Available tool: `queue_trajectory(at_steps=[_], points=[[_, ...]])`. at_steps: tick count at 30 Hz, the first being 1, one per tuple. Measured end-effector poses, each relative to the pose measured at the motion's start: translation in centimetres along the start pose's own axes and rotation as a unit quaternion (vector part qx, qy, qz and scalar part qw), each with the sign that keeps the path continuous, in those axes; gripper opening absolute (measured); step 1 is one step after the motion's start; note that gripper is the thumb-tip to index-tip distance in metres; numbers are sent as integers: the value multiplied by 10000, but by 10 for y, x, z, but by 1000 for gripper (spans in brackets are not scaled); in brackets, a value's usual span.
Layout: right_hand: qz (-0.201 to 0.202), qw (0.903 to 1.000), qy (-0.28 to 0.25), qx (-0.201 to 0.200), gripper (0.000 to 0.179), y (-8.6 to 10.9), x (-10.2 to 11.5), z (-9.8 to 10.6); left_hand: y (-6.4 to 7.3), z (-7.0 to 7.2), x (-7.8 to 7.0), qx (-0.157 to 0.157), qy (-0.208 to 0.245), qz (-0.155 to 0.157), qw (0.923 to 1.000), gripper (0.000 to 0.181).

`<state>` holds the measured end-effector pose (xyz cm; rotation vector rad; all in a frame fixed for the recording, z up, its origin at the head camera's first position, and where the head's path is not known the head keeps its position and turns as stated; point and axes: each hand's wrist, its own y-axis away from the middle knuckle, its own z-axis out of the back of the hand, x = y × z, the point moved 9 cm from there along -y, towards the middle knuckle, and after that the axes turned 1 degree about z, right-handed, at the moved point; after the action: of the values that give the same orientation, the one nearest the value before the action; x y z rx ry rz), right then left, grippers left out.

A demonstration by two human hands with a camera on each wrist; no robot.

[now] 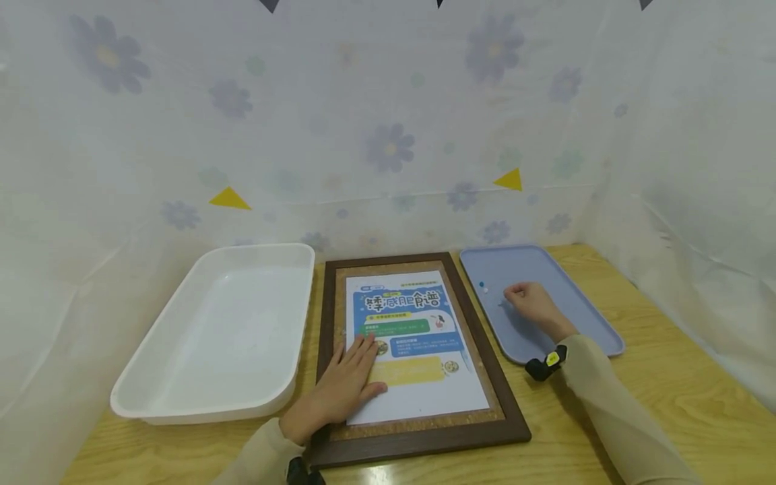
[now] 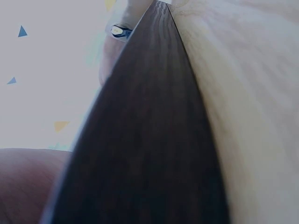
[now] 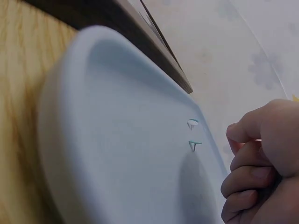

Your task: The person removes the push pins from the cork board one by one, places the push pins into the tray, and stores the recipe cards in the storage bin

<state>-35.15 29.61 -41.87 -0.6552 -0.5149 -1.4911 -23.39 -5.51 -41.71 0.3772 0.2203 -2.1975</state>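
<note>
My left hand presses glossy paper on rough cork, framed in dark wood; the blue tray is smooth matt plastic.

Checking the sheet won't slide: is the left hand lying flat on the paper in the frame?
Yes, the left hand lies flat, fingers straight, on the paper inside the frame.

Backdrop: translucent white sheeting printed with faded grey-blue flowers, hung behind and along both sides, enclosing the work area on three sides. Two yellow triangle markers on the rear sheet, one left, one right. Counter: light wood, visible grain. Lighting soft, diffuse, even; shadows faint.
</note>
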Motion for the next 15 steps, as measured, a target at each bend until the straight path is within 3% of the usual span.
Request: queue_trajectory(at_steps=[9,15], points=[[172,9998,3,28,30,-1,2,-7,-1,1,-1,-8,-97,15,10000,71],[328,9991,54,260,31,3,13,-14,-1,1,-2,9,-87,24,10000,71]])
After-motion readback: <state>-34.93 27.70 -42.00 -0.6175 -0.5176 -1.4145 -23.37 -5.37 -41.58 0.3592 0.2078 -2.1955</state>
